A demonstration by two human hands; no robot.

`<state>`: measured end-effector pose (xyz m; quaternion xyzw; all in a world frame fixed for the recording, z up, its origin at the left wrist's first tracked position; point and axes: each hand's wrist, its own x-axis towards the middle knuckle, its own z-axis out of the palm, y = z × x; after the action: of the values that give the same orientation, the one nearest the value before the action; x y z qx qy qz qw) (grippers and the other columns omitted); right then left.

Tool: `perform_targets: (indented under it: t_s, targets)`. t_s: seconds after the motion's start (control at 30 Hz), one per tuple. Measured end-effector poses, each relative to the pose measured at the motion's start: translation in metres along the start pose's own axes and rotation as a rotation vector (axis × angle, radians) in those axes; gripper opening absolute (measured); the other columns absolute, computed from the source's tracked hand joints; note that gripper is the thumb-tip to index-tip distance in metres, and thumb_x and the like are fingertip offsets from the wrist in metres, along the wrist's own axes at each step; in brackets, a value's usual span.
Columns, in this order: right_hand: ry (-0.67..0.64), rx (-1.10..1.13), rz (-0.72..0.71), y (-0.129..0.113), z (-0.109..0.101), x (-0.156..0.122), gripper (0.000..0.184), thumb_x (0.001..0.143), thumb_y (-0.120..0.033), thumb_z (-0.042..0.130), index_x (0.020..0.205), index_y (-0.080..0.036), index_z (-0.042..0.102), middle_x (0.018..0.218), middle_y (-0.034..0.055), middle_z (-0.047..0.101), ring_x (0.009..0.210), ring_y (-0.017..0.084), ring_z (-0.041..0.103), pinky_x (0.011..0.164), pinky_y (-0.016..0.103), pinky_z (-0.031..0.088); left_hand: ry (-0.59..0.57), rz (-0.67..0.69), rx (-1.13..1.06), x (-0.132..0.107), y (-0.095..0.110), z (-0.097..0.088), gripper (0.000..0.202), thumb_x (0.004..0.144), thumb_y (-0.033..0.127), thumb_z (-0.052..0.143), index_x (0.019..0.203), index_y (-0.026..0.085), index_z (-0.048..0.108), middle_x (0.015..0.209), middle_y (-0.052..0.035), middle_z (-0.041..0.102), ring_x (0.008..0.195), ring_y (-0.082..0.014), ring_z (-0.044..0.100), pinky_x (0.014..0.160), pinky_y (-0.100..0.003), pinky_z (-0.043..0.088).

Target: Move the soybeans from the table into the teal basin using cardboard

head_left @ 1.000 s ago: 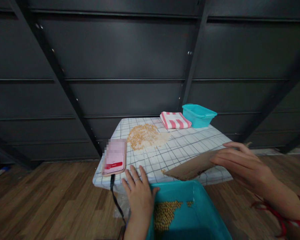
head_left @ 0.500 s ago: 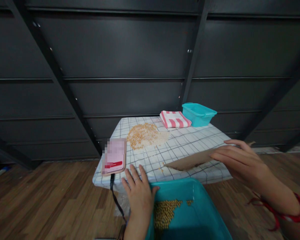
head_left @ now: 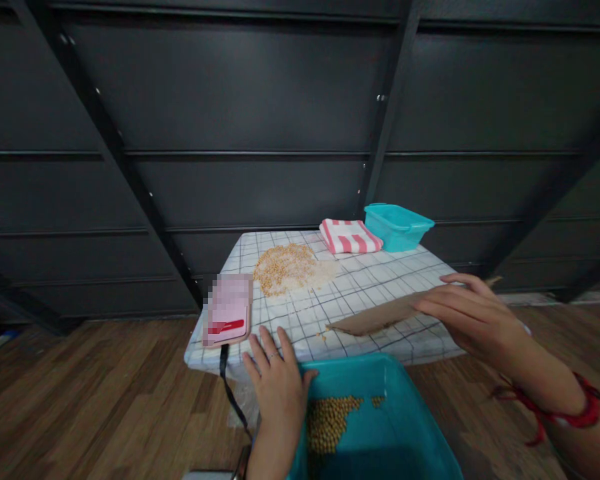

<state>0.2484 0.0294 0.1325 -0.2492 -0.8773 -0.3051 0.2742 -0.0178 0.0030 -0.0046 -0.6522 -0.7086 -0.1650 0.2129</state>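
Observation:
My right hand (head_left: 473, 320) grips a flat strip of brown cardboard (head_left: 375, 317), its long edge down on the checked cloth. A few grains (head_left: 321, 335) lie by the cardboard's left tip. My left hand (head_left: 279, 380) is spread, fingertips at the table's front edge, thumb over the rim of a large teal bin (head_left: 405, 420). Round yellowish-brown beans (head_left: 330, 423) lie in the bin's left part; its lower end is cut off by the frame. Farther back on the cloth is a pile of yellow grains mixed with white ones (head_left: 290, 270).
The table (head_left: 395, 277) has a white checked cover. A pink phone (head_left: 230, 310) with a black strap (head_left: 226, 380) lies at its left edge. At the back right are a folded pink-and-white striped towel (head_left: 351, 237) and a small turquoise basket (head_left: 397, 227). Dark panels (head_left: 260, 93) stand behind.
My right hand and the cardboard have shifted slightly left. My left hand keeps its place on the bin's rim and the table edge.

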Motion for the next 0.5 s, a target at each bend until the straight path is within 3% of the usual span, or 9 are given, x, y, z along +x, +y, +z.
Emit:
perform_targets:
  t_s: [0.13, 0.5]
  targets:
    - [-0.030, 0.028, -0.003, -0.002, -0.009, -0.001, 0.022, 0.087, -0.007, 0.038, 0.099, -0.019, 0.052, 0.079, 0.0014, 0.066, 0.075, 0.012, 0.059, 0.080, 0.035, 0.042, 0.000, -0.004, -0.017, 0.000, -0.001, 0.000, 0.080, 0.063, 0.047, 0.068, 0.125, 0.003, 0.045, 0.129, -0.0306, 0.045, 0.121, -0.0469, 0.037, 0.095, -0.062, 0.032]
    - [0.010, 0.071, 0.014, -0.007, -0.011, -0.004, 0.028, 0.083, 0.000, 0.039, 0.100, -0.016, 0.053, 0.080, 0.0041, 0.065, 0.077, 0.013, 0.059, 0.082, 0.036, 0.042, 0.008, -0.008, -0.029, 0.001, -0.003, 0.001, 0.081, 0.062, 0.048, 0.068, 0.126, 0.004, 0.044, 0.130, -0.0297, 0.045, 0.122, -0.0467, 0.036, 0.095, -0.062, 0.032]
